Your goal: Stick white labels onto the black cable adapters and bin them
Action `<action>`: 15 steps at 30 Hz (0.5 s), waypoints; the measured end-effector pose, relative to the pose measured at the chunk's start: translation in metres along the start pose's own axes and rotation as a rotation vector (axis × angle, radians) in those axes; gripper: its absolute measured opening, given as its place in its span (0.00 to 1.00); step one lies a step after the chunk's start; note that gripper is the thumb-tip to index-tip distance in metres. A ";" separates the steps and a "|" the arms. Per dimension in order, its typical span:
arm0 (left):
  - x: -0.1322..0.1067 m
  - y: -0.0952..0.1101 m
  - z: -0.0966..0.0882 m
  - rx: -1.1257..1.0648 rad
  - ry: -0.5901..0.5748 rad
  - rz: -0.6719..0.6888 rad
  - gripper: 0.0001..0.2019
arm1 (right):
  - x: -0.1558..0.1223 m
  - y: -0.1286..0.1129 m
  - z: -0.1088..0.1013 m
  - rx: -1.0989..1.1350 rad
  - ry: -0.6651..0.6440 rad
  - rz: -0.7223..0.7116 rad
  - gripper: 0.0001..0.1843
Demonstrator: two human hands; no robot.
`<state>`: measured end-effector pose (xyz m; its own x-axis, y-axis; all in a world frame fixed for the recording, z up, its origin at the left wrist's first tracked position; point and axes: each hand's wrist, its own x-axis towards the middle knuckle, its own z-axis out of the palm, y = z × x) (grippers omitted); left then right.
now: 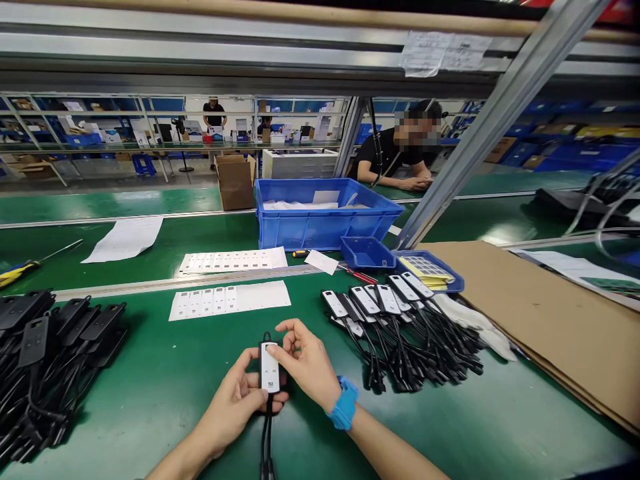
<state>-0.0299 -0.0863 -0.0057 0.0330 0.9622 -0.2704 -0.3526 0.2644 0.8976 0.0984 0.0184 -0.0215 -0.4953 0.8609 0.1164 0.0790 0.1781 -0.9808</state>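
My left hand (235,397) is closed around a small black cabled device (271,370) with a white label on its face and a loop at its top. Its two black cables hang toward the near table edge. The thumb of my right hand (307,363) presses on the upper part of that label, its other fingers bent and apart. Beyond my hands lies a label sheet (230,301), with several printed labels on its left part. To the right is a pile of cabled devices with white labels (387,300); a pile of black devices without white labels (43,340) lies at the left.
A second label sheet (233,261) lies farther back, before a large blue bin (325,227) and a small blue tray (367,253). Screwdrivers (23,272) lie at the left and near the bin. Cardboard (540,300) covers the right side. Across the bench sits a person (390,150).
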 end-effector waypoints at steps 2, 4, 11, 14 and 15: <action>0.000 0.002 -0.001 -0.058 0.031 -0.023 0.23 | -0.001 0.001 0.002 -0.035 -0.067 0.001 0.15; -0.001 0.003 -0.002 -0.130 0.054 -0.020 0.19 | -0.004 0.003 0.006 -0.046 -0.158 0.000 0.23; 0.004 0.003 -0.002 -0.181 0.116 0.042 0.21 | -0.010 0.008 0.015 0.058 -0.363 -0.035 0.48; 0.008 -0.007 -0.005 -0.069 0.270 0.043 0.35 | -0.007 0.010 0.016 -0.040 -0.285 -0.126 0.31; 0.009 -0.012 -0.008 -0.014 0.322 0.056 0.39 | -0.006 0.010 0.016 -0.074 -0.260 -0.153 0.29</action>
<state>-0.0326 -0.0812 -0.0216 -0.2837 0.9045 -0.3186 -0.3584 0.2082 0.9101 0.0881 0.0073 -0.0350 -0.7104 0.6722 0.2086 0.0444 0.3386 -0.9399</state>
